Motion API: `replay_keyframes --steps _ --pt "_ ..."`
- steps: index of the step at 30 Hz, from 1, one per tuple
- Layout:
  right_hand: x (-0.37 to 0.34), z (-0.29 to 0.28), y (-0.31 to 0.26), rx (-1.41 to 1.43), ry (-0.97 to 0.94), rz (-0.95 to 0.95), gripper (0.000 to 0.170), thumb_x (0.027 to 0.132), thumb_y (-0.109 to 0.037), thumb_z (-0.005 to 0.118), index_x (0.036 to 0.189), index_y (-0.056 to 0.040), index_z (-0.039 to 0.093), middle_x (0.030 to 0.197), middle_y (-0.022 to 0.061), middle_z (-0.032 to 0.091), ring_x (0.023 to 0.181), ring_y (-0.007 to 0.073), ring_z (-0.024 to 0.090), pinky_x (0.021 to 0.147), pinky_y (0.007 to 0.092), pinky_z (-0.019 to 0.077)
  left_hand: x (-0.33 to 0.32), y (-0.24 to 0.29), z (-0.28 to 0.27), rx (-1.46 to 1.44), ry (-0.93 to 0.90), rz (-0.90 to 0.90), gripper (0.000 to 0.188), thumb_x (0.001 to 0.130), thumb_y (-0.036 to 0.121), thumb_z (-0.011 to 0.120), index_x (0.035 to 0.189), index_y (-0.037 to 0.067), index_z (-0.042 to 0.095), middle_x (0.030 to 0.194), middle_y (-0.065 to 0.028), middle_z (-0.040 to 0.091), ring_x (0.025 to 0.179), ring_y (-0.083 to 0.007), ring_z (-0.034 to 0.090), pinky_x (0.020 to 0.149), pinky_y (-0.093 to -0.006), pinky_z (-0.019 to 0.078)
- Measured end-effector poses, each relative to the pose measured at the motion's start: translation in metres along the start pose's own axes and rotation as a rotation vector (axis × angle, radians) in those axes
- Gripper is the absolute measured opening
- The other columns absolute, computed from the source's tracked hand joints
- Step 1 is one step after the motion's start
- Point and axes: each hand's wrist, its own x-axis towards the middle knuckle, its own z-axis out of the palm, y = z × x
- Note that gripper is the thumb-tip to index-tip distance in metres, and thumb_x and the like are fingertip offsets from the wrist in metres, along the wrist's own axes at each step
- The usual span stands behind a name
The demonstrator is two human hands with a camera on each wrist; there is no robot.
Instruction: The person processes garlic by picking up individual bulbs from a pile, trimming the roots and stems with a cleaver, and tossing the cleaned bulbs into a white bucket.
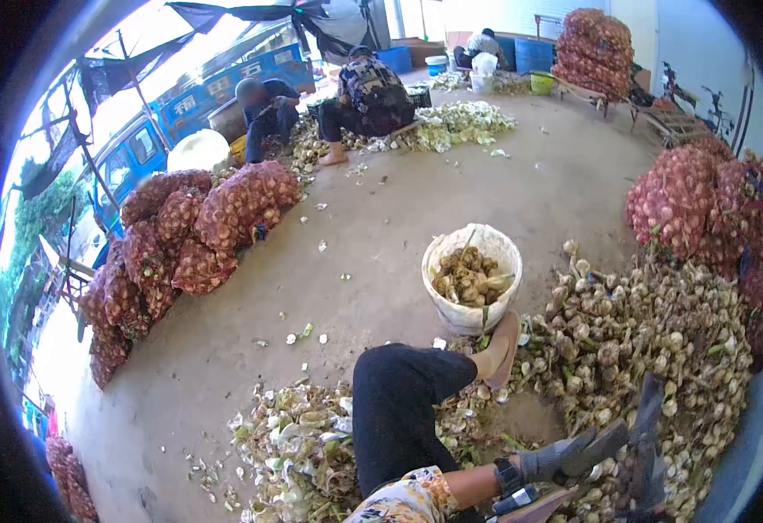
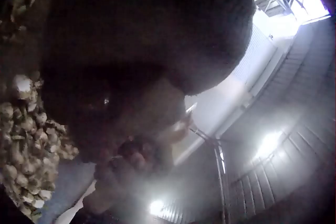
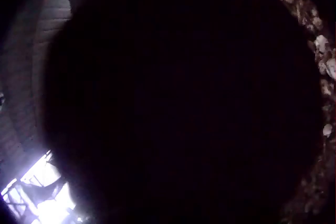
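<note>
where the garlic heap (image 1: 643,322) spreads, in the head view: unpeeled bulbs cover the floor beyond the person's trouser leg (image 1: 394,392), reaching up to mesh sacks (image 1: 673,196).
gloved left hand (image 1: 573,453): lies over the near part of the heap, a dark band (image 1: 509,474) at its wrist; cannot tell whether its fingers hold a bulb.
dark form (image 1: 649,436): just past the fingertips; glove or clothing, cannot tell.
white bucket (image 1: 455,314): upright beside the shoe (image 1: 505,349), partly filled with garlic.
pale trimmings (image 1: 303,444): strewn on the other side of the leg.
garlic step: probably trimming bulbs from the heap, with plenty left to do.
next bulb: seems to call for a steady hold while it is trimmed, then a clear path to the bucket.
left wrist view: a dark mass blocks the middle; heap at the left edge, roof lamp (image 2: 269,142) at right; finger hold unreadable.
right wrist view: mostly black, garlic along the right edge; cannot tell the right hand's state, nor whether the hands meet.
</note>
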Motion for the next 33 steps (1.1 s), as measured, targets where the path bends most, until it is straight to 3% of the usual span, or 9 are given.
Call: replay_keyframes --steps 2,4,7,11,17,21,23,28,33 --pt "-0.018 0.0 -0.008 -0.308 -0.114 -0.154 0.052 0.084 -0.035 0.057 0.127 -0.0101 0.042 0.109 0.0177 0.051 0.087 0.0318 0.056 0.071 0.0421 0.0473 -0.001 0.005 -0.003 -0.217 0.234 -0.037 0.056 0.093 0.045 0.043 0.13 0.004 0.045 0.122 -0.0125 0.053 0.108 -0.0215 0.054 0.093 -0.0352 0.0424" --pt "-0.051 0.005 -0.025 -0.476 -0.314 -0.337 0.05 0.084 -0.034 0.056 0.126 -0.0092 0.043 0.106 0.0171 0.052 0.085 0.0311 0.057 0.069 0.0417 0.0474 -0.004 0.036 0.011 -1.278 -0.101 -0.25 0.058 0.092 0.05 0.041 0.127 0.004 0.048 0.115 -0.0104 0.057 0.098 -0.0179 0.057 0.083 -0.0334 0.0469" --pt "-0.032 0.016 -0.012 -0.092 -0.257 -0.151 0.047 0.085 -0.034 0.056 0.123 -0.0078 0.045 0.101 0.0163 0.053 0.081 0.03 0.057 0.066 0.041 0.0475 -0.018 0.038 0.034 -1.309 0.129 -0.258 0.06 0.091 0.054 0.041 0.125 0.004 0.049 0.107 -0.0097 0.061 0.088 -0.0166 0.06 0.072 -0.0294 0.0509" --pt "0.009 -0.004 0.007 -0.019 0.028 0.007 0.044 0.086 -0.033 0.055 0.12 -0.006 0.047 0.095 0.0151 0.054 0.077 0.0286 0.058 0.062 0.04 0.0476 -0.012 0.042 0.077 0.023 0.256 0.011 0.066 0.09 0.055 0.042 0.134 0.006 0.041 0.11 -0.0101 0.054 0.092 -0.015 0.052 0.083 -0.0357 0.0428" --pt "-0.067 0.026 -0.035 -0.394 -0.4 -0.344 0.04 0.087 -0.032 0.053 0.115 -0.0032 0.05 0.086 0.0134 0.057 0.07 0.0265 0.058 0.055 0.0386 0.0479 -0.029 0.066 0.051 -0.1 0.422 0.014 0.058 0.089 0.048 0.046 0.131 0.006 0.045 0.114 -0.0096 0.055 0.095 -0.0176 0.054 0.084 -0.0364 0.044" --pt "0.014 0.029 -0.008 0.779 -0.423 0.288 0.038 0.088 -0.032 0.052 0.111 -0.0014 0.052 0.079 0.0123 0.058 0.066 0.0251 0.059 0.051 0.0377 0.048 -0.014 0.04 0.052 -0.105 0.441 -0.063 0.053 0.089 0.042 0.049 0.128 0.006 0.047 0.116 -0.0092 0.055 0.097 -0.0193 0.055 0.085 -0.0369 0.0449" --pt "0.065 0.021 -0.012 0.943 -0.378 0.298 0.037 0.089 -0.031 0.052 0.109 -0.0005 0.053 0.076 0.0117 0.059 0.063 0.0243 0.059 0.049 0.0372 0.0481 -0.013 0.039 0.06 -0.116 0.42 -0.056 0.051 0.088 0.04 0.05 0.127 0.006 0.048 0.117 -0.0091 0.055 0.098 -0.0202 0.055 0.085 -0.0372 0.0453" --pt "0.069 0.015 -0.064 -0.55 0.062 -0.307 0.056 0.078 -0.03 0.06 0.126 -0.0073 0.044 0.091 0.0147 0.059 0.06 0.0283 0.059 0.055 0.0365 0.0504 -0.014 0.055 0.063 -0.243 0.444 -0.011 0.045 0.088 0.033 0.054 0.124 0.007 0.051 0.119 -0.0086 0.056 0.1 -0.0224 0.057 0.086 -0.0378 0.0464" --pt "-0.011 0.052 -0.033 -0.651 -0.56 -0.163 0.072 0.078 -0.038 0.064 0.139 -0.0173 0.032 0.12 0.0207 0.049 0.094 0.0291 0.059 0.079 0.0438 0.0487 -0.041 0.044 0.037 0.122 0.516 0.014 0.053 0.09 0.047 0.047 0.124 0.007 0.048 0.114 -0.0077 0.057 0.094 -0.0204 0.058 0.078 -0.0367 0.049"
